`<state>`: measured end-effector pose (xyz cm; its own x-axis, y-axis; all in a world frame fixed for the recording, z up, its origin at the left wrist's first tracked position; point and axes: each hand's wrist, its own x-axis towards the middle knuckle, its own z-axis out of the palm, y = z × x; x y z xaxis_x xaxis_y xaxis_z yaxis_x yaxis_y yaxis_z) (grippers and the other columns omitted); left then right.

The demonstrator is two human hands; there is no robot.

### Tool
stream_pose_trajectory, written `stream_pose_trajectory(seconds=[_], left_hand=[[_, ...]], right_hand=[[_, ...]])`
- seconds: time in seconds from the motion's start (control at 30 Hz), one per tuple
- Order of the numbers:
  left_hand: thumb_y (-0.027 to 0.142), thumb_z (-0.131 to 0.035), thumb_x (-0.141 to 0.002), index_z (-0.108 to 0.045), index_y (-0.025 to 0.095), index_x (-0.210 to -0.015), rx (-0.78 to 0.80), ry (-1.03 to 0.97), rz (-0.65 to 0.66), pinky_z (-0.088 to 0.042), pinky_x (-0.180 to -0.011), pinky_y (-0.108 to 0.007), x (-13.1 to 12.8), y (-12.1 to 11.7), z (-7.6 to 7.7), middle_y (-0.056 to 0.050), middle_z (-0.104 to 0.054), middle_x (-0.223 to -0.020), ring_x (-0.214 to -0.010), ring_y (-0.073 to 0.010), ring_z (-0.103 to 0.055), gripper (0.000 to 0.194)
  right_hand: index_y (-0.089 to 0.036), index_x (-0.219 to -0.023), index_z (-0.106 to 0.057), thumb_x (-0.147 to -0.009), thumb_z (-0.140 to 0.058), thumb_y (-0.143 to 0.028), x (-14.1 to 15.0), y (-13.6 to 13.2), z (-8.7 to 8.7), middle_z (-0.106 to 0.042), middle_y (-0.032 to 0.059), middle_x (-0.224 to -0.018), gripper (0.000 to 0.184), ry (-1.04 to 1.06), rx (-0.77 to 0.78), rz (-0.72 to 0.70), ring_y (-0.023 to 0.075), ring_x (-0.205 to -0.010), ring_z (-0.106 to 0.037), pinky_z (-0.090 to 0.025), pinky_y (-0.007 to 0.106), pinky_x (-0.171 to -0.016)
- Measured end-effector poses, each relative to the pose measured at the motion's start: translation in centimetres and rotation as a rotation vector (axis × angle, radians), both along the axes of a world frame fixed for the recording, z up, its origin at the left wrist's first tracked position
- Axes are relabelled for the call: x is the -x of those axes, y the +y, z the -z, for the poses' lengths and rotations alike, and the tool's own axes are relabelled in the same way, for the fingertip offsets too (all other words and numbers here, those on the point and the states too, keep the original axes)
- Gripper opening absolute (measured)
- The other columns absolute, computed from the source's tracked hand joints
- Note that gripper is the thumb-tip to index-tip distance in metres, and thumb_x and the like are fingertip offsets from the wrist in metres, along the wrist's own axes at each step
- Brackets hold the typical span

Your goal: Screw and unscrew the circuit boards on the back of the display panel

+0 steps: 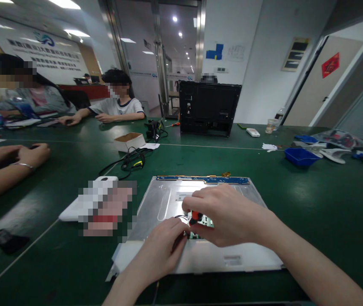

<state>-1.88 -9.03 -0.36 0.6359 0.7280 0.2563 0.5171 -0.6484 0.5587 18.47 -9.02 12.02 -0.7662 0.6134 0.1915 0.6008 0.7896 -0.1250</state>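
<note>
A flat metal display panel [149,208] lies on the green table before me, with a thin blue circuit strip [226,180] along its far edge. On its near half is a small green circuit board [206,221], largely covered by my hands. My right hand [229,212] grips an orange and black screwdriver [195,217], held upright over the board; its tip is hidden. Beside it, my left hand [165,242] rests on the panel, fingers curled together at the board's left edge near dark wires. What those fingers pinch, if anything, is hidden.
To the left lie a white device [82,199] and a coil of black cable [132,161]. Behind stand an open box [130,141] and a black monitor housing [210,108]. A blue tray [301,157] is at right. Other people sit along the left side.
</note>
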Motion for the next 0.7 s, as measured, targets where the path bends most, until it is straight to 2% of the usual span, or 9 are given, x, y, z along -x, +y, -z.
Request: stream_pose_trajectory(seconds=[0.13, 0.23, 0.3, 0.43, 0.53, 0.63, 0.7], left_hand=[[0.011, -0.044, -0.088, -0.057, 0.021, -0.100, 0.011, 0.015, -0.009, -0.046, -0.079, -0.033, 0.09, -0.02, 0.18, -0.005, -0.064, -0.099, -0.091, -0.0218, -0.060, 0.020], [0.011, -0.044, -0.088, -0.057, 0.021, -0.095, 0.012, 0.025, -0.008, -0.046, -0.078, -0.032, 0.05, -0.05, -0.10, -0.005, -0.064, -0.096, -0.089, -0.0212, -0.060, 0.018], [0.011, -0.044, -0.087, -0.057, 0.021, -0.093, 0.013, 0.024, -0.004, -0.046, -0.075, -0.031, 0.00, -0.06, -0.33, -0.004, -0.064, -0.093, -0.086, -0.0206, -0.060, 0.017], [0.011, -0.046, -0.086, -0.058, 0.021, -0.091, -0.006, 0.024, -0.009, -0.046, -0.072, -0.030, -0.02, -0.07, -0.35, -0.004, -0.065, -0.089, -0.084, -0.0210, -0.061, 0.017], [0.010, -0.045, -0.086, -0.059, 0.021, -0.095, -0.023, 0.008, -0.009, -0.047, -0.075, -0.031, 0.01, -0.06, -0.09, -0.004, -0.065, -0.092, -0.087, -0.0212, -0.061, 0.020], [0.010, -0.044, -0.086, -0.059, 0.021, -0.099, -0.020, 0.006, -0.008, -0.047, -0.078, -0.032, 0.01, -0.05, -0.04, -0.005, -0.065, -0.096, -0.090, -0.0212, -0.061, 0.022], [0.010, -0.044, -0.087, -0.058, 0.021, -0.097, -0.005, 0.018, -0.008, -0.047, -0.078, -0.032, -0.01, -0.05, -0.18, -0.004, -0.065, -0.095, -0.089, -0.0213, -0.061, 0.020]], right_hand=[[-0.020, -0.091, -0.058, -0.091, -0.056, -0.042, 0.31, 0.45, 0.56, -0.067, 0.0010, -0.072, 0.022, -0.052, -0.086, 0.121, 0.0134, -0.060, -0.054, -0.017, 0.028, -0.051], [-0.020, -0.092, -0.059, -0.093, -0.052, -0.039, 0.40, 0.58, 0.71, -0.067, 0.0003, -0.067, 0.020, -0.063, -0.099, 0.145, 0.0137, -0.056, -0.054, -0.016, 0.029, -0.050], [-0.019, -0.099, -0.057, -0.091, -0.053, -0.031, 0.33, 0.46, 0.55, -0.069, 0.0007, -0.073, 0.016, -0.034, -0.077, 0.118, 0.0143, -0.059, -0.056, -0.017, 0.028, -0.050], [-0.018, -0.105, -0.052, -0.082, -0.057, -0.021, 0.00, 0.09, 0.11, -0.071, 0.0034, -0.090, 0.024, 0.014, -0.004, 0.047, 0.0154, -0.068, -0.059, -0.022, 0.027, -0.051], [-0.019, -0.100, -0.054, -0.086, -0.058, -0.034, -0.04, 0.19, 0.16, -0.071, 0.0021, -0.084, 0.021, 0.006, -0.011, 0.052, 0.0155, -0.066, -0.059, -0.021, 0.027, -0.051], [-0.020, -0.089, -0.058, -0.092, -0.051, -0.049, 0.16, 0.51, 0.43, -0.068, 0.0004, -0.069, 0.029, -0.034, -0.045, 0.127, 0.0148, -0.059, -0.056, -0.018, 0.028, -0.050], [-0.020, -0.088, -0.059, -0.094, -0.049, -0.044, 0.29, 0.60, 0.51, -0.068, 0.0003, -0.067, 0.026, -0.052, -0.059, 0.148, 0.0144, -0.058, -0.056, -0.018, 0.028, -0.050]])
